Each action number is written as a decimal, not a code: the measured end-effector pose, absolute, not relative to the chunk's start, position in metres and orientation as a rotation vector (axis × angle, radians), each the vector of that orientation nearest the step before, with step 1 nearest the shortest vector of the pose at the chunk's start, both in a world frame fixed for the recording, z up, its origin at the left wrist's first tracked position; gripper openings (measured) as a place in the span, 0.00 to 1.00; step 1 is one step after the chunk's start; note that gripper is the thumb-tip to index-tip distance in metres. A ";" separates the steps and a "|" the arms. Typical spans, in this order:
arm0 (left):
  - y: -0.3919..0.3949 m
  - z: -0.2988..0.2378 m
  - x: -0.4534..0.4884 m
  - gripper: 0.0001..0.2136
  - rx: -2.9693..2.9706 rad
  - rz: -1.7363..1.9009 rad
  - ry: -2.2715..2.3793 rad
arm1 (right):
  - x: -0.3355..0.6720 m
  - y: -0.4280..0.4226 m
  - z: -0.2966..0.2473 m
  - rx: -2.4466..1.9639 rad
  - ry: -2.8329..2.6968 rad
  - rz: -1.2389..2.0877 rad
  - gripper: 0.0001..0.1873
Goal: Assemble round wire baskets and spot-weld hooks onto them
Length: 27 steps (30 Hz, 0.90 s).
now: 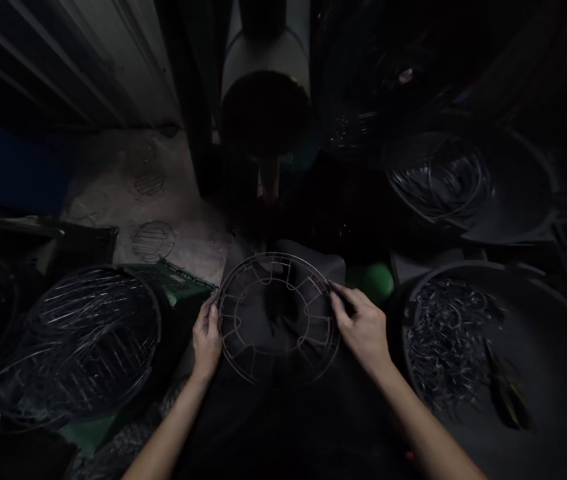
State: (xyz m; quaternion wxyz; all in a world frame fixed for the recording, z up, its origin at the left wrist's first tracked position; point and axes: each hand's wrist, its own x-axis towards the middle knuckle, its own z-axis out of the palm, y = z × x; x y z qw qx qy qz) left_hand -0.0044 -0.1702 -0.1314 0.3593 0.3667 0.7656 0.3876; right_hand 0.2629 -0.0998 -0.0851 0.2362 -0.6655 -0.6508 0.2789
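A round wire frame [246, 287], with an outer ring, a smaller inner ring and bent wire loops between them, is held up in front of my body. My left hand [208, 341] grips its left rim, thumb and fingers closed on the wire. On the opposite side my right hand [362, 327] pinches the right rim. Above and beyond the frame stands a machine [266, 110] with a thick rounded head and a narrow, lighter tip pointing down. Dim light hides the machine's lower part.
To the left, a tub [156, 320] is heaped with wire grids. At right, a basin [558, 373] holds small bent wire pieces [450, 340] and pliers [510, 393]. Wire rings [438, 177] fill another basin behind it. Round grids [153, 240] lie on the floor. A green round object [378, 283] is near my right hand.
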 end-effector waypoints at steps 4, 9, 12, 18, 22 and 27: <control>-0.169 -0.128 -0.001 0.20 0.995 0.938 2.000 | 0.266 -0.098 -0.087 -1.850 -1.862 0.685 0.20; -0.168 -0.116 -0.006 0.20 1.050 0.831 1.990 | 0.272 -0.100 -0.089 -1.837 -1.997 0.618 0.20; -0.167 -0.106 -0.009 0.19 1.164 0.744 2.033 | 0.271 -0.102 -0.088 -1.838 -2.098 0.459 0.21; -0.165 -0.105 -0.003 0.19 1.247 0.731 2.073 | 0.272 -0.097 -0.089 -1.837 -1.995 0.594 0.21; -0.169 -0.115 -0.003 0.18 1.290 0.725 2.086 | 0.273 -0.096 -0.087 -1.838 -1.943 0.691 0.21; -0.175 -0.129 -0.004 0.18 1.368 0.732 2.111 | 0.279 -0.097 -0.093 -1.841 -1.921 0.790 0.21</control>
